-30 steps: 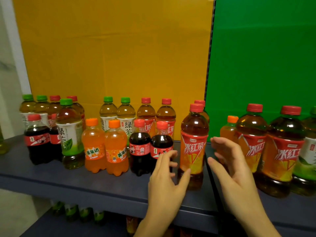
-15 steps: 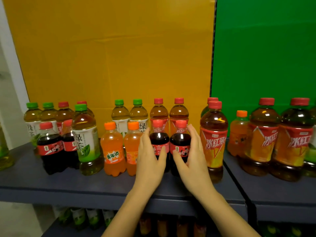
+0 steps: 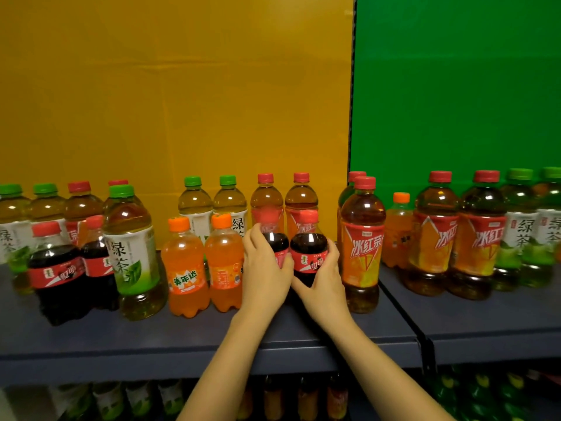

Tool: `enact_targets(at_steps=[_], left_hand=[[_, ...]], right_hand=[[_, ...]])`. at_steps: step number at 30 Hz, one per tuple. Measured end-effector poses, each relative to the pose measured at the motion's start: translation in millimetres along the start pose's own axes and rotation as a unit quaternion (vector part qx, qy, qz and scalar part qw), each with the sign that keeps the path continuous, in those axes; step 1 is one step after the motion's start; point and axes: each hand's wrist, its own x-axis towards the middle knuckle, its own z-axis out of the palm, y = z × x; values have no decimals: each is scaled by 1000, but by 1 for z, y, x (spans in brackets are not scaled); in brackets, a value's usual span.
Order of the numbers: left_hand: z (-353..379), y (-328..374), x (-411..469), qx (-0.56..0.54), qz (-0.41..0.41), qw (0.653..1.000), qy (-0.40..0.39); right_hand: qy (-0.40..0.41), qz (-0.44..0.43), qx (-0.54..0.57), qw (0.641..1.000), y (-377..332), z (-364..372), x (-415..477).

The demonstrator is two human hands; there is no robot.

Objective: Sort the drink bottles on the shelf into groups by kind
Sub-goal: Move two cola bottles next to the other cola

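Head cam only, so just the one view to go through. Two small cola bottles are being gripped near the middle of the shelf (image 3: 194, 344), one per hand. The left hand (image 3: 265, 268) is wrapped around the left cola bottle (image 3: 274, 243), fingers curled around its label. The right hand (image 3: 323, 279) is closed on the right cola bottle (image 3: 309, 253) from its right side and front. Both bottles are upright, long axis vertical, touching or nearly touching each other, bases apparently on the shelf, though that part is hidden by the hands.

The key bit: the other cola pair (image 3: 57, 268) is parked well off to the left, past the two orange soda bottles (image 3: 185, 268) and a big green tea bottle (image 3: 133, 256). So a leftward carry is probably needed, and the left hand is nearer that group. A tall iced tea bottle (image 3: 361, 247) stands just beside the right hand, easily bumped.
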Motion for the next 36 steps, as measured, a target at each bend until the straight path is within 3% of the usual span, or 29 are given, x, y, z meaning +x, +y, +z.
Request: enact_targets(at_steps=[16,26,36], left_hand=[[-7,-14,-25,-123,-18,992,34],[-27,-15,-41,-311,-30,950,28],[-14,1,-53,-363,-24,931,42]], right_hand=[[-26,-2,35,999,-6,-20,-22],[-43,27,123,991,-19,-43,-52],[4,12,162,987,-11,-101,-69]])
